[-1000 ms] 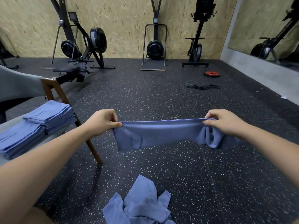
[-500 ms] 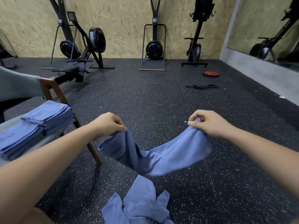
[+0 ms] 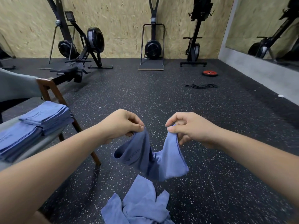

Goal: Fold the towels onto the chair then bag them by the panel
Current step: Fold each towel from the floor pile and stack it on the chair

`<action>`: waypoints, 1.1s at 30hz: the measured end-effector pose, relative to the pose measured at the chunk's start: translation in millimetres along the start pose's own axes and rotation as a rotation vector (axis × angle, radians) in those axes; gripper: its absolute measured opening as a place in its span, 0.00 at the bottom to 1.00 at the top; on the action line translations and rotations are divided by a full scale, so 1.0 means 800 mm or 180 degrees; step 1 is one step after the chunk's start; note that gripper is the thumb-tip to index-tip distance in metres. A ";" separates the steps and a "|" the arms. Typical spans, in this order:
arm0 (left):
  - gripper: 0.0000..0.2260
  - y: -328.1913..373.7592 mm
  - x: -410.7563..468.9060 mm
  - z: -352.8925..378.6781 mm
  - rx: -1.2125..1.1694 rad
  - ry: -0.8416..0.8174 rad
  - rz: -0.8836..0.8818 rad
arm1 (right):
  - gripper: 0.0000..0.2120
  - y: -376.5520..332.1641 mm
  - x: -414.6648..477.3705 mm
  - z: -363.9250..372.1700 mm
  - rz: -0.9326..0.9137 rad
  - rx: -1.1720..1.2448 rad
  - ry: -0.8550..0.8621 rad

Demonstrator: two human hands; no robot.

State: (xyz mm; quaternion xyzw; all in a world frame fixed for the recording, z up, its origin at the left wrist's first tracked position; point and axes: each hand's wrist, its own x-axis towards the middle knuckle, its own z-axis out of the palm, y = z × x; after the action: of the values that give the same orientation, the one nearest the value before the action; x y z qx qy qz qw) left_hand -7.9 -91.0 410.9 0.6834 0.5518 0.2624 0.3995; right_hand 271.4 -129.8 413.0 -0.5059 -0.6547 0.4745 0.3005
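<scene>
A blue towel hangs in a deep U between my hands, over the dark floor. My left hand pinches its left end and my right hand pinches its right end; the two ends are a short gap apart. Below it a crumpled pile of blue towels lies on the floor. At the left, two stacks of folded blue towels rest on the grey seat of a wooden-legged chair. No bag is in view.
Rowing and ski machines line the chipboard back wall. A rower stretches behind the chair. A red weight plate and a black strap lie on the floor at right. A mirror panel covers the right wall.
The towel was stretched flat between my hands; both hands have moved toward each other, so the middle now sags into a deep fold.
</scene>
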 end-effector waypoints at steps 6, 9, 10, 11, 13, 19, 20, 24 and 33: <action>0.06 0.027 -0.015 0.017 -0.0205 0.0049 0.0275 | 0.06 -0.014 -0.008 0.024 0.0050 0.0395 -0.0200; 0.08 0.038 -0.024 0.022 -0.0217 0.0049 0.0378 | 0.07 -0.018 -0.007 0.034 0.0062 0.0563 -0.0137; 0.07 0.042 -0.027 0.024 -0.0210 0.0030 0.0394 | 0.08 -0.020 -0.006 0.034 0.0070 0.0648 -0.0132; 0.07 0.045 -0.030 0.025 -0.0183 0.0019 0.0412 | 0.10 -0.021 -0.007 0.035 0.0057 0.0715 -0.0157; 0.06 0.048 -0.035 0.025 -0.0116 0.0045 0.0463 | 0.10 -0.022 -0.009 0.033 -0.0056 0.0687 -0.0222; 0.07 0.051 -0.042 0.026 0.0015 0.0070 0.0615 | 0.04 -0.015 -0.009 0.033 -0.0471 0.0239 -0.0027; 0.07 0.052 -0.044 0.027 0.0095 0.0110 0.0674 | 0.03 -0.015 -0.009 0.032 -0.0533 0.0066 0.0055; 0.10 0.060 -0.048 0.030 0.0443 0.0232 0.0867 | 0.05 -0.016 -0.005 0.028 -0.0862 -0.0666 0.0415; 0.19 0.069 -0.059 0.036 0.0355 0.0101 0.1166 | 0.10 -0.008 -0.003 0.029 -0.0968 -0.0516 0.0406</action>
State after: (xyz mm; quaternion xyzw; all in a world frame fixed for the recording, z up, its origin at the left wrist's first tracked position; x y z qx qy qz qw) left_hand 33.5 -148.3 445.4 0.7893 0.4381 0.3104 0.2978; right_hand 249.4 -139.5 410.9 -0.4527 -0.7393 0.3362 0.3680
